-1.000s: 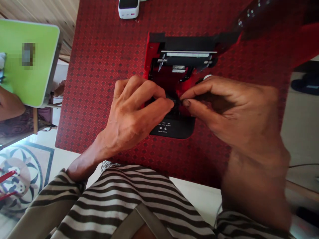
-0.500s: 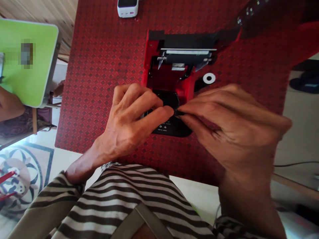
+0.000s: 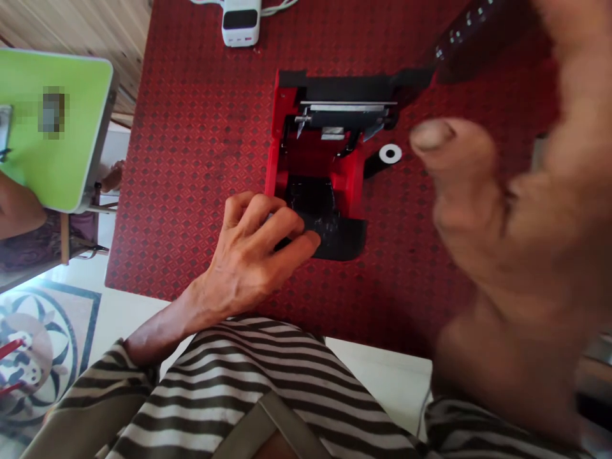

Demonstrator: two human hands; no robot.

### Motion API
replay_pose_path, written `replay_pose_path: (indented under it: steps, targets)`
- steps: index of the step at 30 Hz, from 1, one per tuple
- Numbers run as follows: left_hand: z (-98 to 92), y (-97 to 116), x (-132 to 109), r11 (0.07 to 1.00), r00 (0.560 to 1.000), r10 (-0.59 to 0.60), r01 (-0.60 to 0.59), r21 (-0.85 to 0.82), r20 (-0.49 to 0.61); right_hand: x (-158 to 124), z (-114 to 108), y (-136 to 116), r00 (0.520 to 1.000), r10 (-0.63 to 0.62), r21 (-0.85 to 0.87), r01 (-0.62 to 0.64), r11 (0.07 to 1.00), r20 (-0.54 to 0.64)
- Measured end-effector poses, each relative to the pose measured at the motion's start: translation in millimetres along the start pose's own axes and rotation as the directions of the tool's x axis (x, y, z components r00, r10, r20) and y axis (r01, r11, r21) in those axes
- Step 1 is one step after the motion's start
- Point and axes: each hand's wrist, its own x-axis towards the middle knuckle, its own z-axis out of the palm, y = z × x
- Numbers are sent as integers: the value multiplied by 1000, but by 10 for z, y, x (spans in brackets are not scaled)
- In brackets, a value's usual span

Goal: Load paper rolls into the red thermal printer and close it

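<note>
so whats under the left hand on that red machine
The left hand rests on a black panel set in the red casing. Its fingers cover part of the panel, so whatever lies beneath them cannot be seen.

From here I can see a small white device [image 3: 241,23] with cables at its back, sitting near the far edge of the red diamond-patterned counter cloth [image 3: 191,159]. Off to the left are a lime-green tabletop [image 3: 48,166] with a blurred patch, another person's hand [image 3: 14,207] beside its edge, and a patterned floor inlay [image 3: 48,344].
</note>
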Motion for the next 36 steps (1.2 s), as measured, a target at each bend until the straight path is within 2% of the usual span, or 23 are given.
replay_pose_path:
  steps: [3, 5, 10, 14, 19, 22, 24, 26, 28, 30, 32, 36]
  targets:
    - [-12, 19, 13, 1000, 1000, 16, -16, 24, -4, 208, 124, 41, 993, -103, -126, 95, 987, -55]
    - [-16, 34, 15, 999, 1000, 20, -19, 30, -13, 176, 147, -1, 994, -96, -112, 90, 990, -49]
    - [-9, 60, 37, 999, 1000, 12, -11, 31, -21, -253, 96, -205, 997, -69, -100, 64, 993, -39]
    - [31, 61, 38, 1000, 999, -5, 6, 26, -32, -506, 206, -273, 988, -113, 6, 114, 993, -101]
    - [41, 69, -9, 999, 998, -50, 50, -17, -41, -661, 317, -298, 999, -53, 19, 53, 998, 6]
    - [-24, 71, 18, 987, 994, -113, 112, -112, 5, -695, 332, -299, 997, -80, -10, 80, 997, -22]
    - [-39, 37, 48, 953, 977, -215, 211, -218, 5, -699, 339, -295, 995, -94, -11, 94, 996, -46]
    - [25, -52, 39, 882, 924, -381, 350, -316, -39, -696, 343, -294, 996, -78, -4, 78, 997, -43]
    - [174, -199, -45, 819, 864, -493, 421, -389, -103, -693, 346, -294, 997, -61, 4, 61, 998, -40]
    - [358, -373, -193, 782, 850, -525, 463, -416, -40, -696, 354, -292, 997, -57, 8, 57, 998, -50]
    - [504, -525, -348, 735, 851, -514, 503, -456, 110, -707, 372, -284, 998, -47, 17, 48, 999, -52]
    - [574, -654, -470, 727, 840, -500, 539, -426, 209, -747, 410, -262, 996, -49, 32, 51, 998, -74]
